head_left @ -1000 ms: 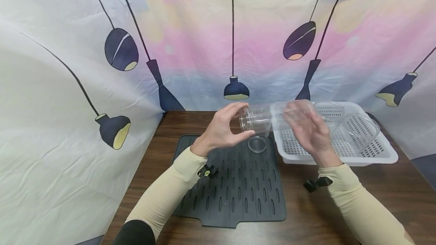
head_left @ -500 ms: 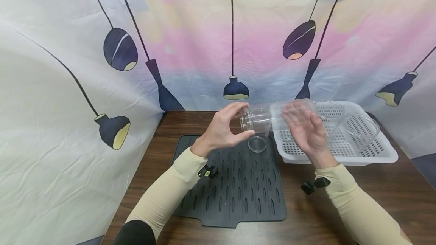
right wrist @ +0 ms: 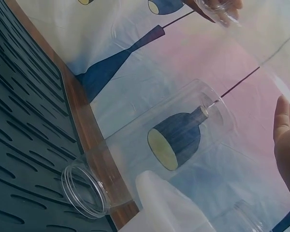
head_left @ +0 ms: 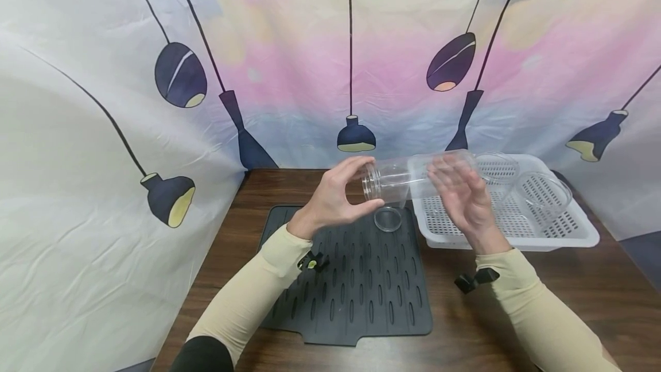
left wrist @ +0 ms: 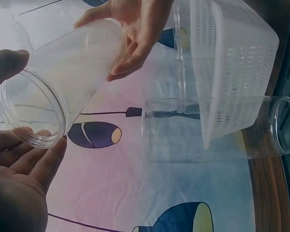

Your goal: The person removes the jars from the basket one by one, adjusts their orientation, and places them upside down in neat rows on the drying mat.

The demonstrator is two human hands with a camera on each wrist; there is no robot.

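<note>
A clear plastic jar [head_left: 395, 182] lies sideways in the air between both hands, its threaded mouth toward the left. My left hand [head_left: 333, 195] grips that mouth end, thumb on the near side and fingers on the far side. At the base end is my right hand [head_left: 471, 211], palm turned toward the jar and fingers mostly straight, seen through the clear wall. Below the held jar, a second clear jar [right wrist: 130, 140] stands mouth down on the far right corner of the dark drying mat [head_left: 356, 309]. Its upper part is hidden behind the held jar in the head view.
A white perforated basket [head_left: 516, 241] sits on the wooden table [head_left: 454, 309] right of the mat. Clear jars [head_left: 542, 194] stand in it, rims rising above its edge. Behind the table hangs a cloth [head_left: 289, 73] printed with lamps.
Early on, my right hand shifted slightly left along the jar and its fingers spread a little. The left hand keeps its grip. The head view has drifted slightly.
</note>
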